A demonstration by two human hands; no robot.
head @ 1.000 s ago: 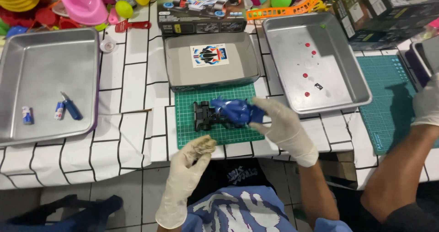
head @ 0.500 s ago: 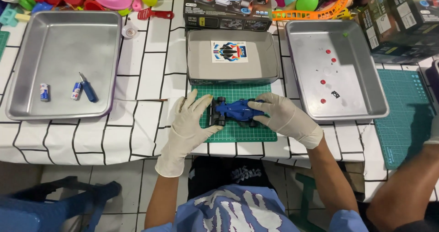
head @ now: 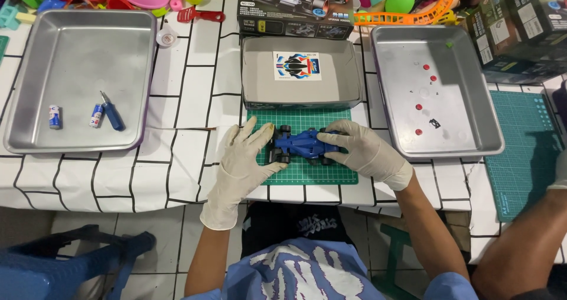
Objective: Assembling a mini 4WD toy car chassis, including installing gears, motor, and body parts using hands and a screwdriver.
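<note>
A blue toy race car (head: pixel 302 146) with black wheels lies on a green cutting mat (head: pixel 307 173) at the table's front edge. My left hand (head: pixel 243 158), in a white glove, holds the car's left end. My right hand (head: pixel 359 149), also gloved, grips its right end. Behind the mat stands an open grey box tray (head: pixel 348 81) with a sticker sheet (head: pixel 297 66) in it.
A metal tray (head: pixel 77 52) at left holds two small batteries (head: pixel 54 116) and a blue screwdriver (head: pixel 111 113). A metal tray (head: pixel 455 128) at right holds small red parts. The car's box (head: pixel 295 1) and colourful toys line the back. Another person's arm (head: pixel 525 241) is at right.
My left hand rose from below the table edge to the mat and took hold of the car's left end. My right hand kept its grip. The view shifted.
</note>
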